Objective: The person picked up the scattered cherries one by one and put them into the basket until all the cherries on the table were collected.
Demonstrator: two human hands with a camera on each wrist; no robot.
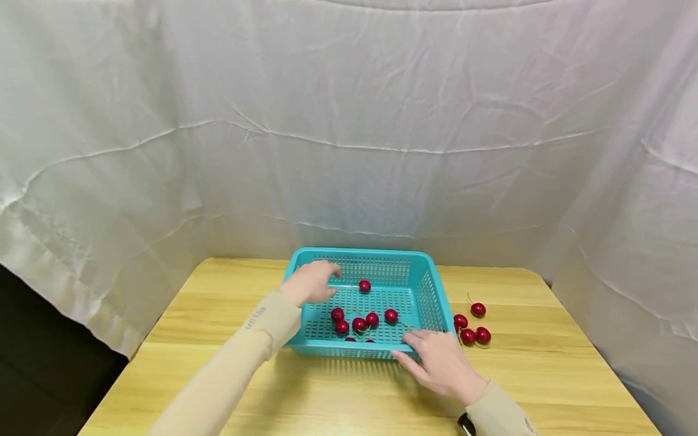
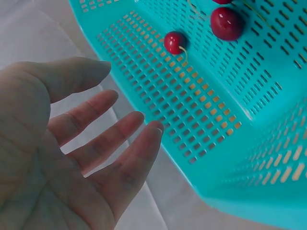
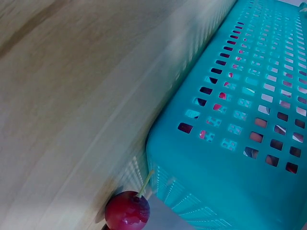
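Note:
A turquoise plastic basket with slotted walls stands on the table, several red cherries lying on its floor. My left hand is over the basket's left side, fingers apart and slightly bent; the palm holds nothing in the left wrist view. A single cherry lies beyond those fingertips. At the front right corner my right hand grips the basket's rim, thumb outside and fingers over the edge. Bits of its fingers show through the wall holes in the right wrist view; the rest is hidden there.
Several more cherries lie on the wooden table just right of the basket. One loose cherry sits near the basket's corner in the right wrist view. A pale cloth curtain hangs behind the table.

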